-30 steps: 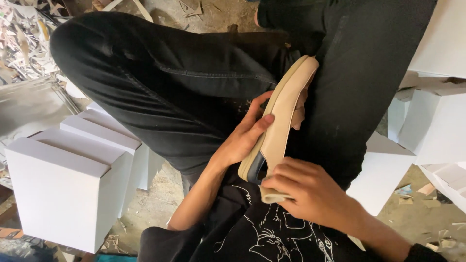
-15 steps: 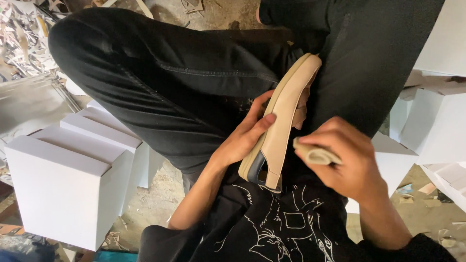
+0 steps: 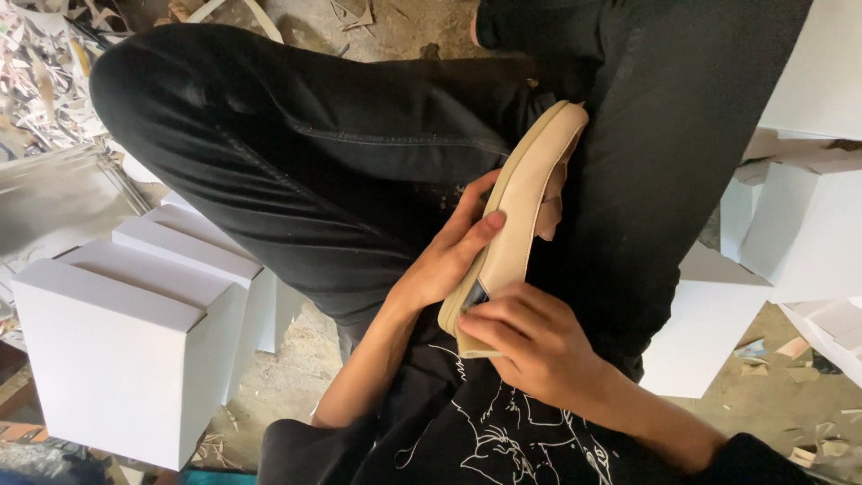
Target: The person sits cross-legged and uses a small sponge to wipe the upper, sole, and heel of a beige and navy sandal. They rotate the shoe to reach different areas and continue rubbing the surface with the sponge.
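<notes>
The beige shoe (image 3: 519, 216) lies tilted on the person's lap, toe toward the knees. It looks light, its upper soft, its sole stiffer; the edges offer the surest hold. The left hand (image 3: 449, 256) cups its side, fingers wrapped shut on it. The right hand (image 3: 530, 346) pinches the heel end closed. Half a second ago that hand was lifted away, holding a small pale piece; now it is back at the heel.

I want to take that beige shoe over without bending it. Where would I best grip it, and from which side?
Probably the free toe end of the beige shoe, from above. It leans tilted along the lap, the left hand cups its middle and the right hand pinches the heel end, so only the toe part is bare.
</notes>
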